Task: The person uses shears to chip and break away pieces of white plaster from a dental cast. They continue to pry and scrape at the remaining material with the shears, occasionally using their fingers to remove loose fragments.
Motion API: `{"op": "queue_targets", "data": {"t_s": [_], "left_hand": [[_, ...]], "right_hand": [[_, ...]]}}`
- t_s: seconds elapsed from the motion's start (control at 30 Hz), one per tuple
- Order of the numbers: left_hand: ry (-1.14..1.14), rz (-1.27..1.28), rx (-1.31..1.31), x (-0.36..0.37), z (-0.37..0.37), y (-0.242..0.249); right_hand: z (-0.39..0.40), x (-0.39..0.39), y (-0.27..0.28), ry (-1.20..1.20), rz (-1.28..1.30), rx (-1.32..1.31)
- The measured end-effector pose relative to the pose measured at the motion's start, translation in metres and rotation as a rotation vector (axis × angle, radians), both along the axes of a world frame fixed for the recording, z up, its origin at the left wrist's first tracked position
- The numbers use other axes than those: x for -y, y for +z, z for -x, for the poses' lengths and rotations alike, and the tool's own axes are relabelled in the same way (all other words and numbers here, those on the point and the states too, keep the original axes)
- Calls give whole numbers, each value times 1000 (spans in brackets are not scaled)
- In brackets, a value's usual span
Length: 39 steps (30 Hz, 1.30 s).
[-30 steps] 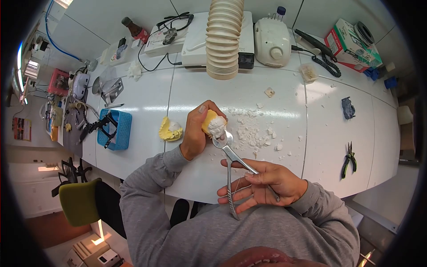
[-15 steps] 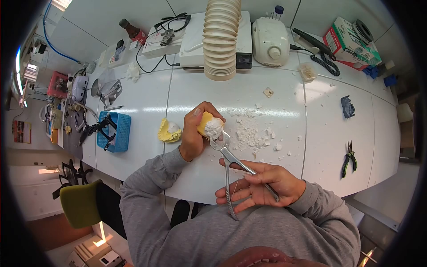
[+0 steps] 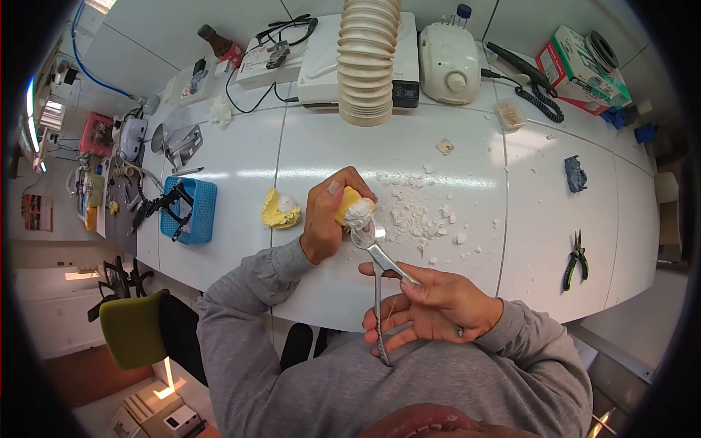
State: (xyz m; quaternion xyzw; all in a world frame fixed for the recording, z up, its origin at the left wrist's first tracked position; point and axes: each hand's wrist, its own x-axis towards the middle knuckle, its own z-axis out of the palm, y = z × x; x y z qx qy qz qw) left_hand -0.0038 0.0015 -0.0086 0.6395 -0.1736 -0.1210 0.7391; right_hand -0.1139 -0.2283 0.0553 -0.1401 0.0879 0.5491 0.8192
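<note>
My left hand is closed round a yellow dental cast with a lump of white plaster on its near side. In my right hand are metal plaster nippers; their handles are spread, one under my thumb and palm, the other at my fingertips. The jaws are right at the lower edge of the white plaster. On the table left of my left hand lies a second yellow dental cast, horseshoe-shaped, with white material inside it.
White plaster crumbs lie right of the cast. A ribbed suction hose hangs over the back. At right are green-black pliers and a grey-blue piece. A blue basket with a black frame stands left; a white control box stands behind.
The cast in my left hand has tilted slightly, and the nippers' jaws have moved with it. My right palm now covers more of one handle. The view has shifted a little.
</note>
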Motion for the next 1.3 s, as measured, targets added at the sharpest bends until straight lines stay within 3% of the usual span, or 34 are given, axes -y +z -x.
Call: {"op": "queue_targets", "data": {"t_s": [0.8,1.0,1.3], "left_hand": [[54,-80,57,5,6,4],[106,-69,47,6,8,0],[131,-11,12,6,8,1]], "right_hand": [[17,-24,2,-74,146,56],[24,-32,0,-117,136,-44],[18,-36,19,-91,352,103]]}}
